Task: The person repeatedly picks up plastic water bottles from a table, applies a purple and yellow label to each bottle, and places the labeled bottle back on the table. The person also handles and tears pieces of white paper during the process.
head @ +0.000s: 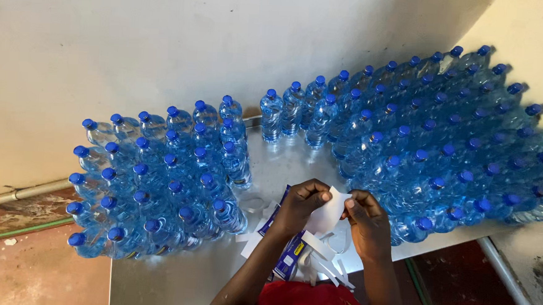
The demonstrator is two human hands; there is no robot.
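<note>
My left hand (300,205) and my right hand (367,222) together pinch a small white paper strip (330,212) above the metal table (172,277). Below my hands lies a heap of white paper strips (324,260) and blue labels (291,255). Many clear water bottles with blue caps stand on the table: one group at the left (159,177), a larger group at the right (446,137). Both groups leave a gap where my hands work.
A pale wall (166,35) rises behind the table. At the lower left a pipe (22,192) runs along a reddish floor (24,269). The table's right edge (506,276) borders dark floor.
</note>
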